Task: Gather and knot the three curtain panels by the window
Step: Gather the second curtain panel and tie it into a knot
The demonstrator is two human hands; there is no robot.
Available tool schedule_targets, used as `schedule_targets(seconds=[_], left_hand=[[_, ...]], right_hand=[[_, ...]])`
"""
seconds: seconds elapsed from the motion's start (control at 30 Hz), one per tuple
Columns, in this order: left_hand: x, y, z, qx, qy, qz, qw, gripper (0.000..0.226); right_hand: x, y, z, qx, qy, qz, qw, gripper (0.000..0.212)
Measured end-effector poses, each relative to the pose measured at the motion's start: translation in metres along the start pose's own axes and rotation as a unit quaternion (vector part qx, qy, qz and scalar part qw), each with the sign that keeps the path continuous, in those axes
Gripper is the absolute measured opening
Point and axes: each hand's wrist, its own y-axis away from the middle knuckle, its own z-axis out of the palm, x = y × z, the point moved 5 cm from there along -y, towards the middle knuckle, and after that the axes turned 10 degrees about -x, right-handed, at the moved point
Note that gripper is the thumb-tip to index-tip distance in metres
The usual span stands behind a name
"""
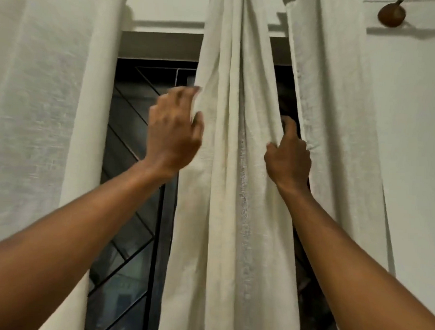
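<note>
Pleats crease slubby middle panel [231,195] between left hand [174,135] and right hand [287,160].

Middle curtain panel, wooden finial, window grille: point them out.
middle curtain panel [230,190], head view, on its central folds.
wooden finial [391,15], head view, on its rounded bulb.
window grille [131,106], head view, on a diagonal bar.

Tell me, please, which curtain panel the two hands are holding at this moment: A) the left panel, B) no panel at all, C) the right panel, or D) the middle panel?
D: the left hand curls its fingers round the left edge of the middle panel, and the right hand grips that same panel's right edge.
</note>
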Motion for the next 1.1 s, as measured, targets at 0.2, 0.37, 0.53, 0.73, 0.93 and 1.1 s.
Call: schedule_targets(seconds=[0.2, 0.37, 0.53, 0.73, 0.93, 1.1], left_hand=[[0.061, -0.002, 0.025, -0.079, 0.035, 0.048, 0.995, 0.036], [0.056, 0.007, 0.046, -0.163, 0.042, -0.059, 0.984, 0.040], [0.043, 0.015, 0.050, -0.183, 0.110, -0.137, 0.967, 0.052], [0.050, 0.029, 0.061, -0.193, 0.016, -0.139, 0.971, 0.048], [0.043, 0.049, 0.058, -0.229, -0.045, -0.187, 0.954, 0.036], [0.009, 0.062, 0.047, -0.247, 0.023, -0.287, 0.925, 0.022]], right_hand=[[-0.042, 0.044, 0.018, -0.107, 0.030, -0.160, 0.981, 0.070], [-0.015, 0.054, 0.012, -0.103, -0.002, -0.069, 0.992, 0.079], [0.010, 0.046, 0.006, -0.092, -0.022, 0.005, 0.995, 0.062], [0.003, 0.050, 0.011, -0.124, -0.004, -0.020, 0.992, 0.024], [0.000, 0.059, 0.019, -0.142, 0.043, -0.016, 0.989, 0.022], [0.036, 0.046, 0.012, -0.164, 0.025, 0.101, 0.981, 0.027]])
